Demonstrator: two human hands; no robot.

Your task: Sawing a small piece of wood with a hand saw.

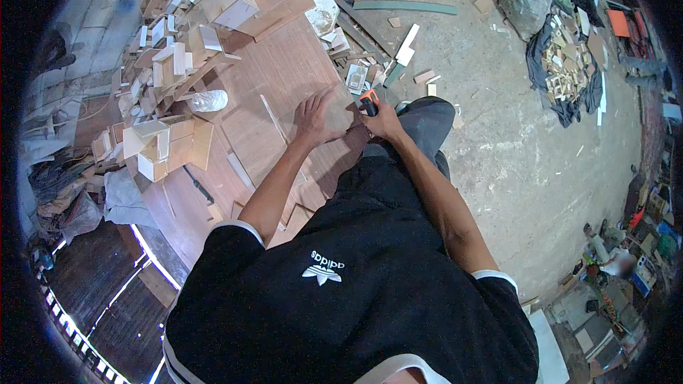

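My left hand rests on the brown wooden work surface, fingers stretched out and thumb apart, holding nothing. By the surface's right edge, my right hand is closed round an orange-and-black tool; its exact kind and working end do not show clearly. A thin pale wood strip lies just left of my left hand. Farther left on the surface are a clear plastic bag and a dark, slim tool.
Small wooden box assemblies crowd the left side, with a larger panel box at the far end. Wood offcuts and a long green strip litter the floor. Scraps fill a black sack at right; a person is beyond.
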